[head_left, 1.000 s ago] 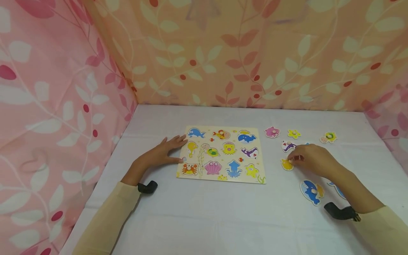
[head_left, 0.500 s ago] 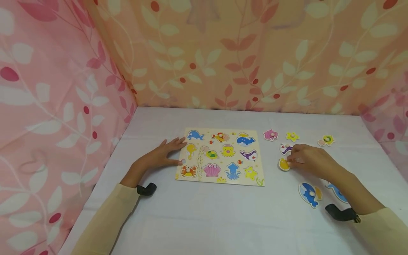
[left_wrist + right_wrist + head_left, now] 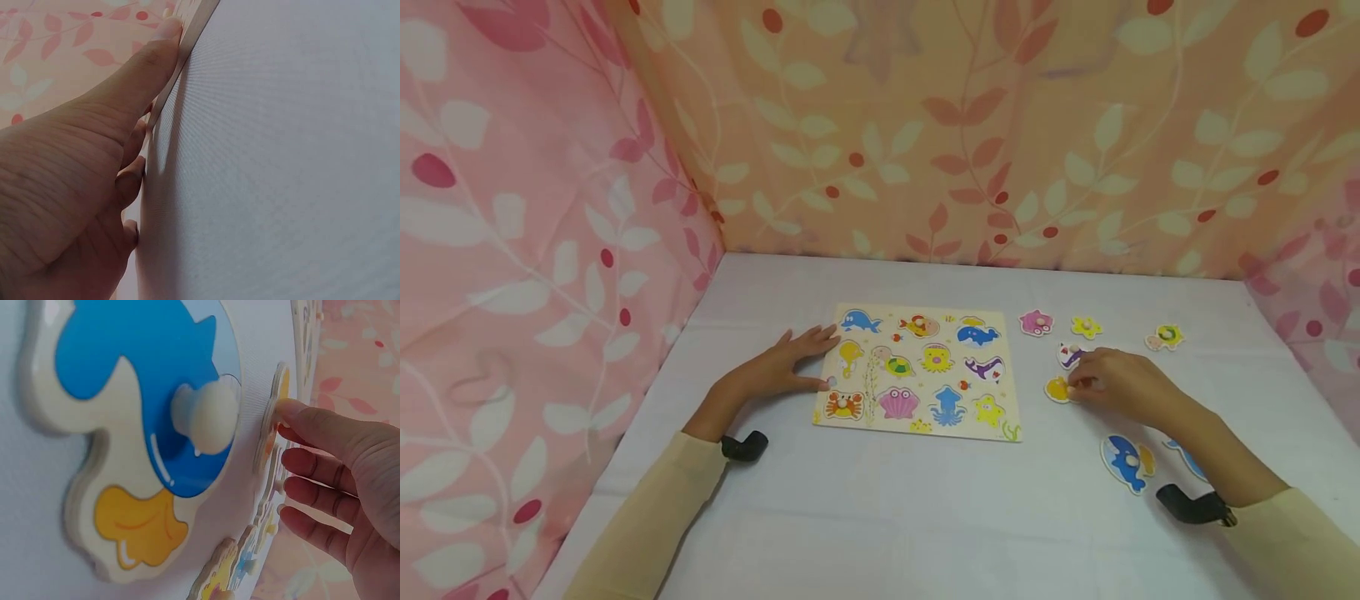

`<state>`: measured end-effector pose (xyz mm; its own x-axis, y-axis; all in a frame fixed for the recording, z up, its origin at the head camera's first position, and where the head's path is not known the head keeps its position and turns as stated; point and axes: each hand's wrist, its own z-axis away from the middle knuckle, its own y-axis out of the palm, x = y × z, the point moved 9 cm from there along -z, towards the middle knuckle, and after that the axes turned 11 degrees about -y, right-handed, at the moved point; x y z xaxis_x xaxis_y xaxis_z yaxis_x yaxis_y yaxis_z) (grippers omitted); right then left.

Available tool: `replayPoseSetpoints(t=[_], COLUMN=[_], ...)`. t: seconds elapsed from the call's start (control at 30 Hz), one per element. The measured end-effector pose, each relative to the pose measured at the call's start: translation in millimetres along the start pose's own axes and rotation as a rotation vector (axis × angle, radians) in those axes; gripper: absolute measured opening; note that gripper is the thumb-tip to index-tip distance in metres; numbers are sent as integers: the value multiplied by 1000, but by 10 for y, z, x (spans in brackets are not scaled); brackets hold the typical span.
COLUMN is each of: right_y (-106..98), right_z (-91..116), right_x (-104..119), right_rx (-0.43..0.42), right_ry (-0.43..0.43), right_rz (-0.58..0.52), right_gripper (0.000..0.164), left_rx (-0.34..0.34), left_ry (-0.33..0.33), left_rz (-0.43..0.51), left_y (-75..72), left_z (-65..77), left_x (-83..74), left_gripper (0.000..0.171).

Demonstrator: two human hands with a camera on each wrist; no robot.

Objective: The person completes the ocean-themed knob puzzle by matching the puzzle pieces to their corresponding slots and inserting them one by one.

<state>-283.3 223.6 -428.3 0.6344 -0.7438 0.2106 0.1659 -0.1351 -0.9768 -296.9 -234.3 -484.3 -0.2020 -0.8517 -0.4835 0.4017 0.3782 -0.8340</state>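
Note:
A wooden sea-animal puzzle board (image 3: 917, 429) lies mid-table. My left hand (image 3: 782, 362) rests at its left edge, fingers spread and fairly straight; the left wrist view shows its thumb (image 3: 165, 31) against the edge. To the board's right, my right hand (image 3: 1123, 387) pinches a yellow puzzle piece (image 3: 1057, 389) with thumb and fingertips. That same yellow piece (image 3: 270, 428) appears edge-on in the right wrist view, its knob hidden behind the fingers. Just behind it lies a purple-and-white piece (image 3: 1070, 356), partly covered by the hand. A crab piece (image 3: 844, 405) with a knob sits in the board.
A pink piece (image 3: 1036, 322), a yellow flower-like piece (image 3: 1086, 327) and a turtle piece (image 3: 1165, 337) lie at the back right. A blue whale piece (image 3: 1124, 463) and another blue piece (image 3: 1185, 458), half hidden by the arm, lie nearer. Patterned cloth (image 3: 925, 125) walls the table.
The right hand has shifted left with the yellow piece, drawing it slightly toward the board and away from the purple-and-white piece. The left hand stays at the board's edge.

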Motion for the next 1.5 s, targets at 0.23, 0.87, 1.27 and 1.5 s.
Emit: replayPoseSetpoints(t=[0.23,0.87,1.27,1.5], right_y=[14,-18,-68,-67], right_z=[11,-34,-34,-34], right_x=[-17,64,111,133], right_rx=[-9,-18,-45,-52], right_ry=[14,-78,-135,-98], right_rz=[-21,2,32,42], right_gripper=[18,23,21,19], left_rx=[0,5,4,6], left_ry=[6,10,18,9], left_rz=[-7,-2,7,2], left_y=[-10,1,-16,3], left_z=[13,39,-15,-4], left_x=[-16,-36,-34,-13], left_gripper=[93,94,94,93])
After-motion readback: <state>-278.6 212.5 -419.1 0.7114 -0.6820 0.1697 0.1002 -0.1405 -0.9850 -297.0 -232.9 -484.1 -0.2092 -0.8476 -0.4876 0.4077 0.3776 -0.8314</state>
